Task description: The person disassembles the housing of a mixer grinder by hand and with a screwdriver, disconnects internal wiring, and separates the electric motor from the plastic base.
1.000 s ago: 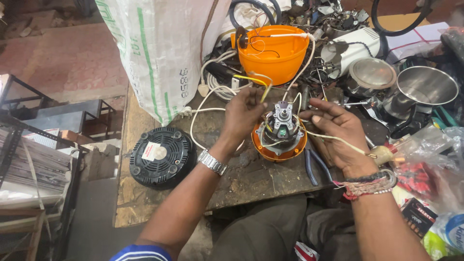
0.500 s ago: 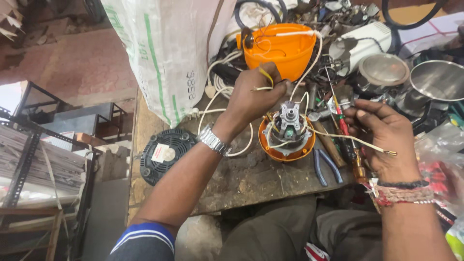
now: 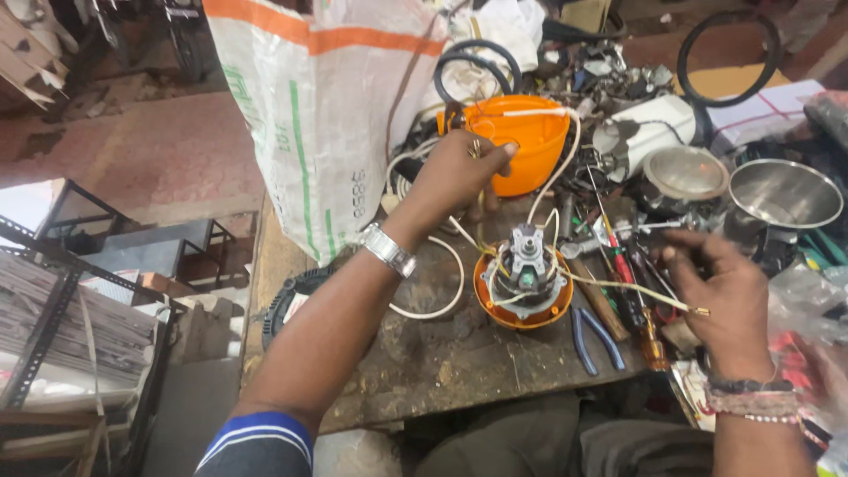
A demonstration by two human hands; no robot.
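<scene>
- Head view: the left hand (image 3: 459, 177) reaches to the upper middle of the frame, its fingers curled against the side of the orange housing (image 3: 521, 141); whether they truly clamp it cannot be told.
- The right hand (image 3: 724, 296), at the right of the frame, pinches a thin yellowish wire (image 3: 618, 287) that runs left to the motor (image 3: 524, 278).
- The motor sits in its round orange base at the centre of the worn workbench (image 3: 442, 362), between the two hands and touched by neither.
- Around it: blue-handled pliers (image 3: 594, 334) just right of the base, a red-handled screwdriver (image 3: 623, 265) beside them, a white cable (image 3: 442, 291) looping to the left, and a black round cover (image 3: 291, 300) at the bench's left edge.
- A large woven sack (image 3: 327, 115) stands at upper left, close behind the left forearm; steel bowls (image 3: 782, 194) and a tangle of parts crowd the upper right.
- Open bench surface lies only in front of the motor, toward the lower middle; the left bench edge drops to metal shelving (image 3: 53, 291).
- Against half a second ago, the left hand has gone from the wires beside the motor up to the orange housing, and the right hand has drawn back to the right with the wire.
</scene>
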